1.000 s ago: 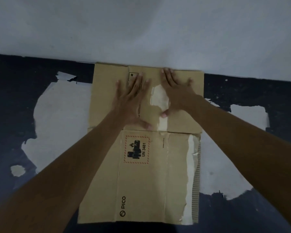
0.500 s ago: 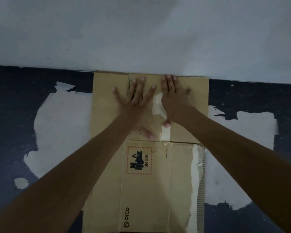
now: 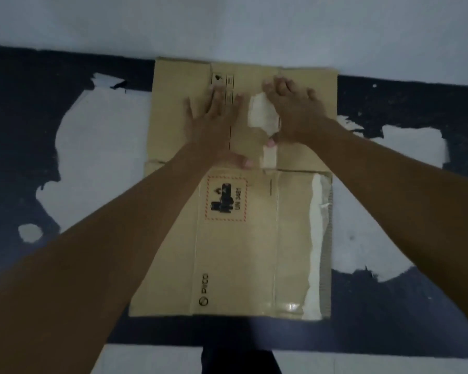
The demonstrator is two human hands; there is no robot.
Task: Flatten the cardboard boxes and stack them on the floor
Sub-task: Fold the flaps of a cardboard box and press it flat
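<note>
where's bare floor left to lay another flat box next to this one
Bare floor lies left of the flattened box, up to the wall, and on its right. The far side is shut: the box butts the wall. The box's far half is crowded by the left hand and right hand, pressed flat.

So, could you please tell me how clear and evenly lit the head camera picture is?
Head view: dim, bluish light; slight blur softens the PICO logo on the flattened cardboard box; glare shows on the clear tape near its close edge; the forearms look stretched by the wide angle; both hands are fairly sharp.
</note>
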